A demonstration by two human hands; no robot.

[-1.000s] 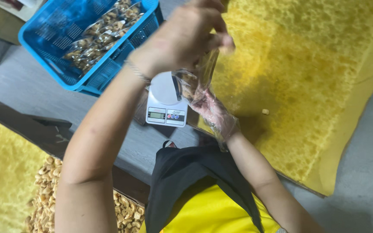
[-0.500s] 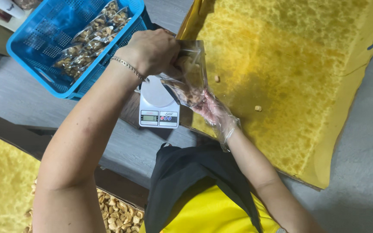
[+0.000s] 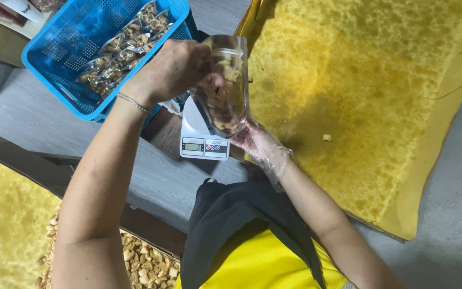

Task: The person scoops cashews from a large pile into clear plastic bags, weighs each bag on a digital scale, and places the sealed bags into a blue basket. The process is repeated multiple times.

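A clear plastic bag [image 3: 230, 85] filled with pale brown snack pieces hangs just above a small white kitchen scale [image 3: 201, 136]. My left hand [image 3: 169, 69], bare with a thin bracelet at the wrist, pinches the bag's top edge. My right hand [image 3: 260, 143], in a thin transparent glove, supports the bag from below and behind. The bag hides part of the scale's round platform.
A blue plastic crate [image 3: 81, 53] at the upper left holds several filled bags. Oil-stained yellow paper [image 3: 380, 96] covers the surface on the right, with one loose piece [image 3: 326, 137] on it. Loose snack pieces [image 3: 145, 265] lie at the bottom left beside more yellow paper [image 3: 6, 225].
Both hands have brought the bag down from in front of the camera to just over the scale. My left hand has shifted its hold to the bag's top edge.
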